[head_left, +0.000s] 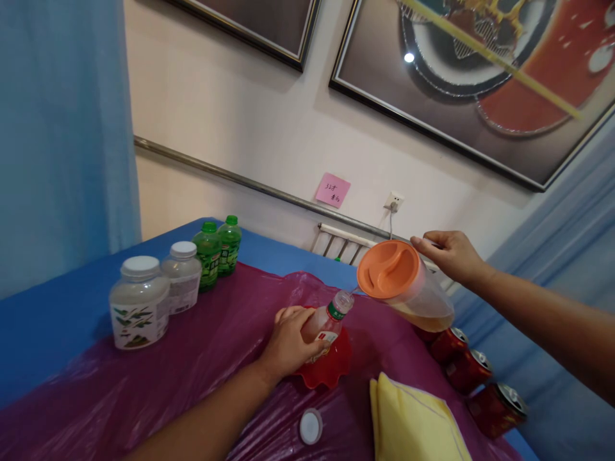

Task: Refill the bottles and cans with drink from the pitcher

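My left hand is wrapped round a clear bottle with a green neck band, its open mouth leaning to the right. Beneath the bottle is a red scalloped dish. My right hand grips the handle of a clear plastic pitcher with an orange lid. The pitcher is tipped left, amber liquid lying along its lower side, and its spout is at the bottle's mouth. A thin stream seems to run between them. A white cap lies on the purple plastic sheet in front.
Two white-lidded jars and two green bottles stand at the left. Several red cans line the right side. A folded yellow cloth lies in front. Behind are a metal rail and a wall socket.
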Motion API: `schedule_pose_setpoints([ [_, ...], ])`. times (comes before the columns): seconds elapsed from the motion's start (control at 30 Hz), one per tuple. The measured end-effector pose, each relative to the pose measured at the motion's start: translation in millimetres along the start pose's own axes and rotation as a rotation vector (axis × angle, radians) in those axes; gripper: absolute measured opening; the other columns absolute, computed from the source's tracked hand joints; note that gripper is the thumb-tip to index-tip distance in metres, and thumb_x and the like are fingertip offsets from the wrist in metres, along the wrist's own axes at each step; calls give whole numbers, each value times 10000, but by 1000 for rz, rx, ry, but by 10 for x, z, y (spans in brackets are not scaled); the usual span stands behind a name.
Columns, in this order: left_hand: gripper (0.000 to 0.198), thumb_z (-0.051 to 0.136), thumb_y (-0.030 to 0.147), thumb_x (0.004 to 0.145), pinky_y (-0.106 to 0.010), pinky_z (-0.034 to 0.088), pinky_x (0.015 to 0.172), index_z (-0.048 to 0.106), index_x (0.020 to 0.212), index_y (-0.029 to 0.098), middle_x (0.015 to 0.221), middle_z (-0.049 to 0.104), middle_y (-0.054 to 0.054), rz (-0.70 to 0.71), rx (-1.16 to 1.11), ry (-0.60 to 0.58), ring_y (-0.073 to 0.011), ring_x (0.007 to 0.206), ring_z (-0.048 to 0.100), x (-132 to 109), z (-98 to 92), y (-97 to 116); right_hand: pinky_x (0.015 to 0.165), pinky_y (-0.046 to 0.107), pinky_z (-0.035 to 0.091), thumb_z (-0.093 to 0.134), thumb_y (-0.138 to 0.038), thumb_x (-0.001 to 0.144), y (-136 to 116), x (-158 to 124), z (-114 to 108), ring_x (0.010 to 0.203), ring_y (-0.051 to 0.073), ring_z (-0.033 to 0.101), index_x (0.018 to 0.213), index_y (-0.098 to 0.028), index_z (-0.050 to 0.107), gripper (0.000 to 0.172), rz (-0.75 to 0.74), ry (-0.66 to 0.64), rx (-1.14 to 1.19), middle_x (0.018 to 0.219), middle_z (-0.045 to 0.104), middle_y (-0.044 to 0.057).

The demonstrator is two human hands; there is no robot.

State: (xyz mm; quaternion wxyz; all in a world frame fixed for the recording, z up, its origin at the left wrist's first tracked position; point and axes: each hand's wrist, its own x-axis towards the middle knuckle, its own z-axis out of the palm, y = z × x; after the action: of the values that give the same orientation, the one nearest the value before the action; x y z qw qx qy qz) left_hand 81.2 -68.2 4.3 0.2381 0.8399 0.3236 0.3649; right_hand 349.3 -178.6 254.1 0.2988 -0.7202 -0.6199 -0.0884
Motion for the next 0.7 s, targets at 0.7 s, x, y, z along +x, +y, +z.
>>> schedule_pose_setpoints([
  [0.7, 589, 855, 516, 662, -465, 397, 1044, 702, 1172, 262, 1153, 723, -65, -3, -21, -3, -307, 1116, 616, -5, 6, -8, 482, 288, 203, 531, -775, 798, -20, -2, 5, 511, 113, 257, 518, -238, 316, 643, -7, -4, 0, 511, 262, -38],
])
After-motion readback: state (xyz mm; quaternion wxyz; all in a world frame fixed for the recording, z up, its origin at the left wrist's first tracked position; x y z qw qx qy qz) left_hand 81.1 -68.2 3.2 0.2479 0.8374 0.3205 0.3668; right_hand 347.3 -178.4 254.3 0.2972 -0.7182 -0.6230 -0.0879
